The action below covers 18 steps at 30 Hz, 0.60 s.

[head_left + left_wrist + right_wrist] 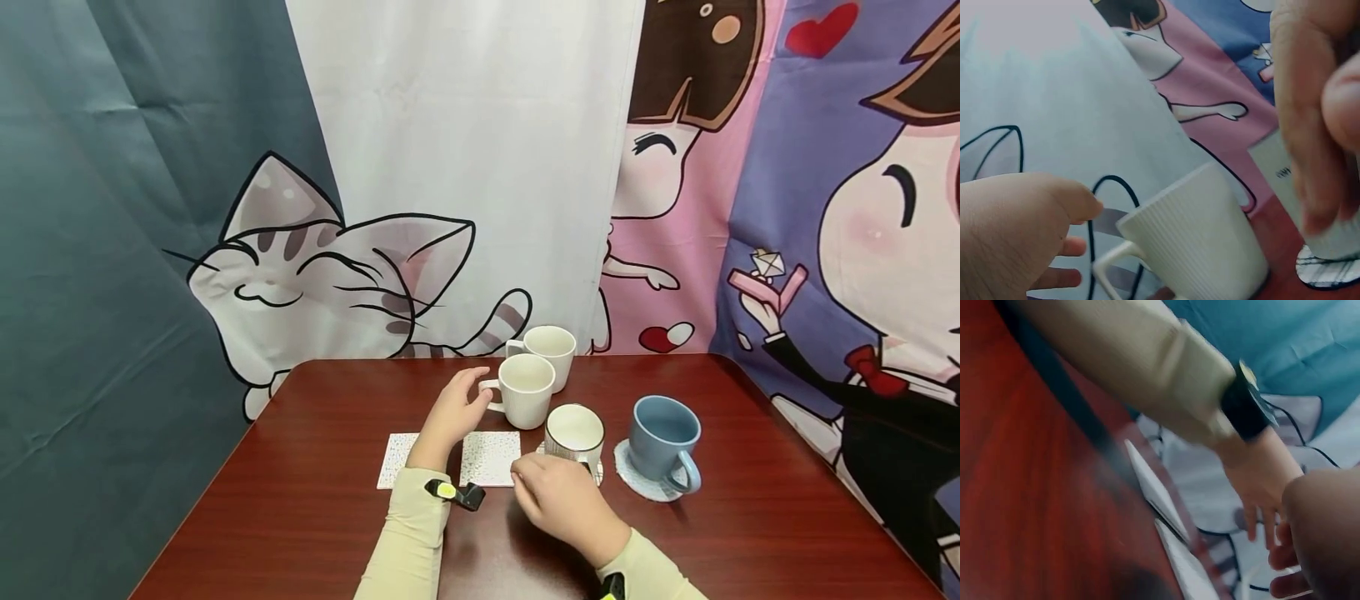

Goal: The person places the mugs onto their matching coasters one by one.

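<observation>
My left hand (450, 417) reaches over the square coasters, its fingers spread loosely beside the handle of a white ribbed mug (527, 400). In the left wrist view a gap shows between the thumb side of that hand and the mug (1200, 234). A white mug with a dark rim (574, 429) stands upright on a plaid coaster (1329, 272). My right hand (562, 500) is just in front of this mug and covers part of its handle side. Its fingers (1307, 125) point loosely downward in the left wrist view, overlapping the mug there.
Another white mug (555, 342) stands behind the ribbed one. To the right, a blue mug (663, 446) sits on a round pale coaster (651, 490). Two square speckled coasters, one in the middle (491, 458) and one farther left (393, 462), lie on the reddish-brown table (300, 517).
</observation>
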Each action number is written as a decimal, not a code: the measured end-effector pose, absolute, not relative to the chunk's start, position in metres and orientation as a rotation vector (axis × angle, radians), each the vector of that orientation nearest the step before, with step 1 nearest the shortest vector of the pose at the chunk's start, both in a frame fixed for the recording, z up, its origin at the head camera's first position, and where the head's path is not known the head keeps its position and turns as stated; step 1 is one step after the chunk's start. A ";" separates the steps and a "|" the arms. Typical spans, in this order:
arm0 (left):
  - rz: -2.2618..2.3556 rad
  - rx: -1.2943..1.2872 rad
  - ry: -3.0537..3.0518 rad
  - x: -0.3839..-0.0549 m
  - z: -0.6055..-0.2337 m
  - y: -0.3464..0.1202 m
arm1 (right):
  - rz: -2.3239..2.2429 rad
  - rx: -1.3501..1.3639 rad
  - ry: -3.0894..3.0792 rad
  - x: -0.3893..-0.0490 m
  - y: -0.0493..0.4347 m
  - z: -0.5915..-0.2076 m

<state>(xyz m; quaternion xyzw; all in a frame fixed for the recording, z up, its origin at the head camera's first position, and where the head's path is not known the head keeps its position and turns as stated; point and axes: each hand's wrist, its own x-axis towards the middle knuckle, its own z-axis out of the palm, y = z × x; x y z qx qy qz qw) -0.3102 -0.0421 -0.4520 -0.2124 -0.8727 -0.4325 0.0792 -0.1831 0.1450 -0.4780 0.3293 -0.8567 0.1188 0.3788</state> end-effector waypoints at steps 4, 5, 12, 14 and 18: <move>-1.313 -0.618 -2.598 -0.314 -0.465 -0.037 | 0.273 0.838 -2.242 -0.178 0.133 -0.490; -1.331 -0.608 -2.594 -0.316 -0.468 -0.036 | 0.270 0.829 -2.256 -0.178 0.132 -0.493; -1.363 -0.472 -2.577 -0.322 -0.484 -0.032 | 0.230 0.727 -2.397 -0.178 0.125 -0.509; -1.365 -0.443 -2.569 -0.323 -0.486 -0.031 | 0.210 0.711 -2.436 -0.178 0.124 -0.512; -1.341 -0.395 -2.549 -0.325 -0.488 -0.026 | 0.197 0.707 -2.471 -0.179 0.126 -0.517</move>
